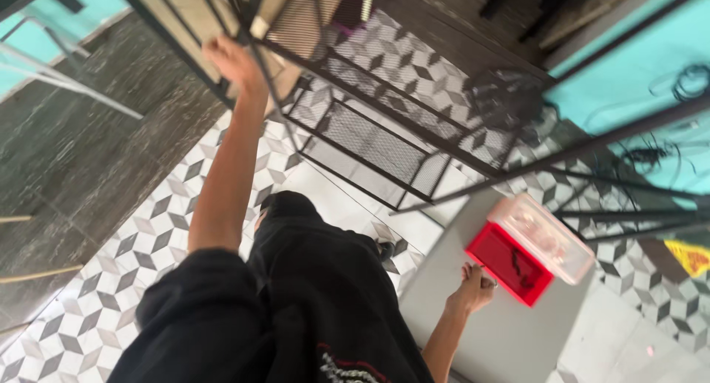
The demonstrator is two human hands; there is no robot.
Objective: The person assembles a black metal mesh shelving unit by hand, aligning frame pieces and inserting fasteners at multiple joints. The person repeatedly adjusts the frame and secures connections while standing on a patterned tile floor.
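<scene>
Down at the lower right of the head view, a red tray (509, 263) lies on a grey counter (510, 331), and a clear plastic lid (542, 237) with a whitish rim leans over its far side, tilted up and partly covering it. Inside the tray a few small dark pieces show against the red floor (too small to tell what they are). The tray is a shallow rectangle, bright red, its long axis running from upper left to lower right, with one corner pointing toward the person. The right hand (475, 285) rests loosely curled at the tray's near corner, fingers touching or just beside the rim; I cannot tell whether it grips anything. The left hand (235, 63) reaches up, arm stretched, and is closed round a bar of a black metal frame (384, 142) with mesh panels, which stands over a patterned tile floor (111, 294).
</scene>
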